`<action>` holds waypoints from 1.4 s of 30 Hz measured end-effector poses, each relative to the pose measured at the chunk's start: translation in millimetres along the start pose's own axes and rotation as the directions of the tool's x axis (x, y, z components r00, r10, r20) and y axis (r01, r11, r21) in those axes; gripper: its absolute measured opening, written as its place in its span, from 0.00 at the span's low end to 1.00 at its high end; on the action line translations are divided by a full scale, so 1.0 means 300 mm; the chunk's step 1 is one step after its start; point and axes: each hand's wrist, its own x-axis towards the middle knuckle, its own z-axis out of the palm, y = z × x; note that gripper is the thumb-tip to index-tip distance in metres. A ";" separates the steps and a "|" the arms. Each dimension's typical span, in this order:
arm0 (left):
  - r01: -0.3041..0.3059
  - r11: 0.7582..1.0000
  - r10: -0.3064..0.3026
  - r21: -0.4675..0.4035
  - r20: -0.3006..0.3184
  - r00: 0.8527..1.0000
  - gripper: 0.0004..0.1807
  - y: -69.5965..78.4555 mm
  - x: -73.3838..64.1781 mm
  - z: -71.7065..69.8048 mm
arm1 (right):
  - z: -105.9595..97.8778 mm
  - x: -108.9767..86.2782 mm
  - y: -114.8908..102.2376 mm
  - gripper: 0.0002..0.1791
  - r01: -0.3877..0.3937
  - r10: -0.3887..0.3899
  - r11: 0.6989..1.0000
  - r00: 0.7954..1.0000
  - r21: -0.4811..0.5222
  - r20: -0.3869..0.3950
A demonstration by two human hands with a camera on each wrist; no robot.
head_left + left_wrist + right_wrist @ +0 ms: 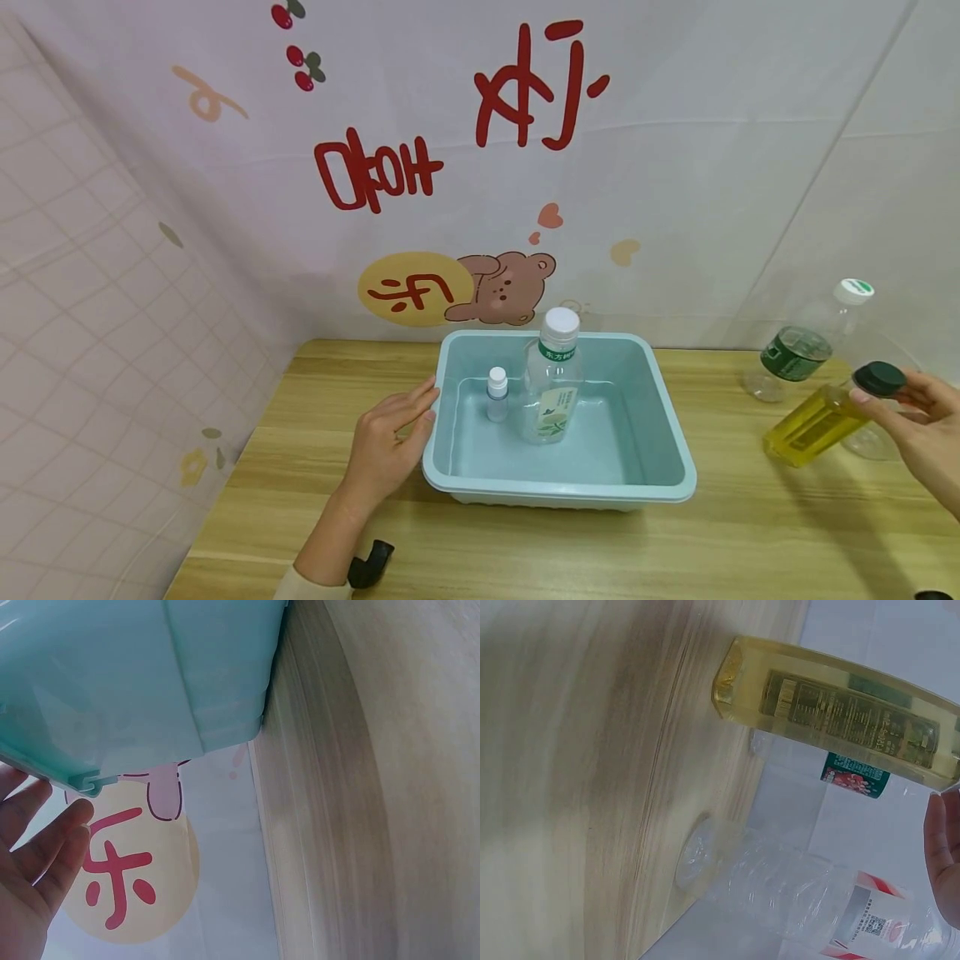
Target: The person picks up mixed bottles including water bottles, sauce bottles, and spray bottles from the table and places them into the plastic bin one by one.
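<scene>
Right hand (921,425) clamps the dark cap (880,379) of a bottle of yellow liquid (816,425), tilted over the counter (540,552) beside clear bottles (797,353), well right of a pale-blue basin (558,492). Left hand (390,437), fingers extended, touches the basin's left side, two white-capped bottles (557,379) standing inside.

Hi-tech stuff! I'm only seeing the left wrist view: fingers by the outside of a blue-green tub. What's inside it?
Observer: Two bottles stand in the tub: a large clear bottle and a small bottle, both white-capped.

Operator: Oh! And what's the other hand doing?

Observer: The right hand holds a tilted yellow bottle near its dark cap.

Operator: Is anything else over on that side?

Observer: Yes, a clear bottle with a green label stands beyond the tilted one, nearer the backdrop.
</scene>
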 end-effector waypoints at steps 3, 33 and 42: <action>0.001 1.000 -0.001 -0.004 0.001 1.000 0.18 0.000 0.003 -0.001 | 0.004 -0.002 0.004 0.28 0.033 -0.033 0.999 0.999 0.002 -0.021; 0.003 1.000 -0.003 0.006 0.010 1.000 0.18 0.004 0.003 -0.005 | 0.033 0.010 -0.110 0.24 -0.047 0.063 0.995 0.983 0.091 -0.172; 0.009 1.000 -0.009 0.000 0.014 1.000 0.18 0.006 0.002 -0.006 | 0.037 0.006 -0.177 0.26 -0.017 0.017 1.000 0.985 0.001 -0.172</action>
